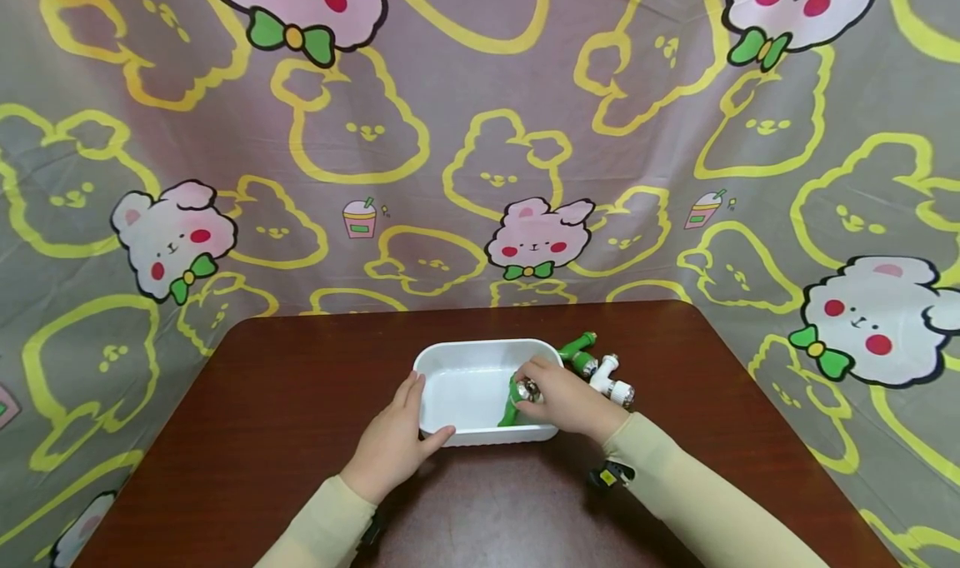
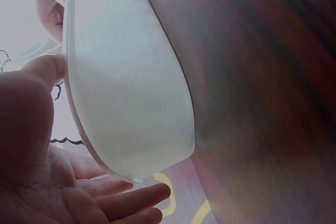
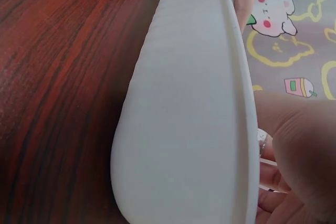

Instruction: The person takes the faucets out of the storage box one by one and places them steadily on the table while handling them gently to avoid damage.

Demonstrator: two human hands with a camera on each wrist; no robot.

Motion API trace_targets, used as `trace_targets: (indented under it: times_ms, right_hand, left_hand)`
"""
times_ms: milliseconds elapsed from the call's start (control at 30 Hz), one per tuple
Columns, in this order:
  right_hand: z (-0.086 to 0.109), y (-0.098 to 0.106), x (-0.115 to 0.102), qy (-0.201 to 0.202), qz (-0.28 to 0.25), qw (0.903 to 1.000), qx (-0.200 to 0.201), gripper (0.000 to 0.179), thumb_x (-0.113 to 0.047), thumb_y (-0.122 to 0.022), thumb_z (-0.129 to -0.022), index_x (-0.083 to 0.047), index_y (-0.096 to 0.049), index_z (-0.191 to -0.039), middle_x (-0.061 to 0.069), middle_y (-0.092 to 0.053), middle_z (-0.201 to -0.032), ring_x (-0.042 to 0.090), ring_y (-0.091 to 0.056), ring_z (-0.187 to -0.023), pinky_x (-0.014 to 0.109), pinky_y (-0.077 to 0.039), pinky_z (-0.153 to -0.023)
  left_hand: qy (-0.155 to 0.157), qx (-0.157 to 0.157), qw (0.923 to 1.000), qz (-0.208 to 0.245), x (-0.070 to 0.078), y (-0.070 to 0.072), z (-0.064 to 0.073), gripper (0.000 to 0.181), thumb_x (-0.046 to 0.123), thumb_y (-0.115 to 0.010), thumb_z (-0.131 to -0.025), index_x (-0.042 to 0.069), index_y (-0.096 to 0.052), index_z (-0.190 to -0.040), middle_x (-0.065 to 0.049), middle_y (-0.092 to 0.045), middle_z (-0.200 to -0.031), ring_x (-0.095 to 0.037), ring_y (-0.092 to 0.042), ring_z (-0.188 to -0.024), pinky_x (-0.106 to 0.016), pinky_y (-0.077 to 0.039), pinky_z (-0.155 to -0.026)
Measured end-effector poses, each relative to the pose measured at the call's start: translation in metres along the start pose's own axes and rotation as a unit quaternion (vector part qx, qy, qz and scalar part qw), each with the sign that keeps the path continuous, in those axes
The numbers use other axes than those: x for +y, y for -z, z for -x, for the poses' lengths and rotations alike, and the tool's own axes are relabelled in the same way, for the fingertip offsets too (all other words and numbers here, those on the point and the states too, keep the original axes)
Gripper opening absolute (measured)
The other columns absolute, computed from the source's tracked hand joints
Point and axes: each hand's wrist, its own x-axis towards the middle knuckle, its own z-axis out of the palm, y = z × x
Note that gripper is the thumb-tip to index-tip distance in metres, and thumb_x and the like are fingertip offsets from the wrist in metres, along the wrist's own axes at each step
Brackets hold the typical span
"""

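A white rectangular basin [image 1: 457, 433] sits on the table. At its left end my left hand [image 1: 393, 435] touches the rim, thumb along the near side and fingers fairly straight. The left wrist view shows that hand [image 2: 68, 182] beside the basin wall [image 2: 131, 87]. My right hand [image 1: 558, 393] reaches into the basin's right end and grips a green tap [image 1: 512, 406] by its shiny metal-and-green knob end. In the right wrist view, the basin wall [image 3: 189, 93] hides most of the tap; only a bit of its metal [image 3: 261, 136] shows by the fingers.
Right of the basin, a second green tap [image 1: 577, 353] and a white tap [image 1: 611, 382] lie on the brown wooden table [image 1: 300, 401]. A cartoon-printed cloth [image 1: 420, 201] hangs behind the table and along both sides.
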Motion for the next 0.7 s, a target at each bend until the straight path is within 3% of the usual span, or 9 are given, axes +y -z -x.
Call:
trace_targets:
  times_ms: [700]
  right_hand:
    - [0.0031, 0.0020, 0.0001, -0.005, -0.019, 0.9959, 0.088, 0.027, -0.021, -0.080, -0.090, -0.008, -0.068, -0.110, 0.001, -0.067, -0.107, 0.013, -0.067, -0.094, 0.034, -0.057, -0.085]
  left_hand:
    - [0.002, -0.005, 1.0000, -0.005, 0.0020, 0.0014, -0.0005, 0.091, 0.047, -0.079, -0.089, -0.011, -0.044, -0.148, -0.030, -0.044, -0.155, -0.043, -0.066, -0.118, -0.050, -0.057, -0.092]
